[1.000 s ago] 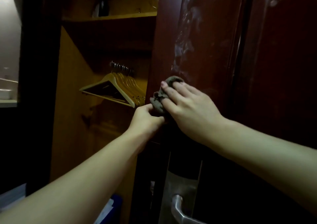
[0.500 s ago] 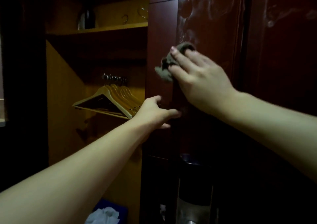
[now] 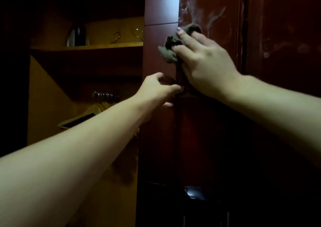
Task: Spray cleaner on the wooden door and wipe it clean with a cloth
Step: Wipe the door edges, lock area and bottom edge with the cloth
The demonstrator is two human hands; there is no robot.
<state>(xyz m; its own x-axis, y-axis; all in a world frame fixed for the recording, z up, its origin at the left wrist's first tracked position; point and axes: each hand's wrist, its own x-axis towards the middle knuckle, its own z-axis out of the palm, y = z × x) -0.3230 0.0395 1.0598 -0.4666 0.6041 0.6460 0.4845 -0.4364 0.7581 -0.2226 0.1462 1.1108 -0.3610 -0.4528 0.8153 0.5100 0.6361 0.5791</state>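
Right hand (image 3: 205, 65) pressed flat on a crumpled grey-brown cloth (image 3: 171, 48), fingers laid over it and thumb hooked under, grasping it against the face of the dark red wooden door (image 3: 213, 139) close to its left edge

Cloth bunched, poking out past the fingertips (image 3: 181, 33) toward the door's edge, touching the wood

Whitish cleaner streaks (image 3: 213, 12) smeared across the upper door panel, above and right of the cloth; more faint smears on the panel farther right

Left hand (image 3: 159, 89) lower down, curled round the door's edge, thumb on the near face, fingertips hidden behind the edge, gripping the door

Both forearms bare, reaching up from the bottom corners

Open wardrobe (image 3: 48, 96) to the left, lit a dim yellow: shelf (image 3: 86, 47) with a dark bottle-like object (image 3: 77, 35), too dim to identify, and loose wire hooks (image 3: 118, 37) beside it

Below the shelf, a row of wooden hangers (image 3: 90, 113) on a rail, partly hidden by the left forearm

Pale glint (image 3: 192, 192) low on the door, too dark to make out
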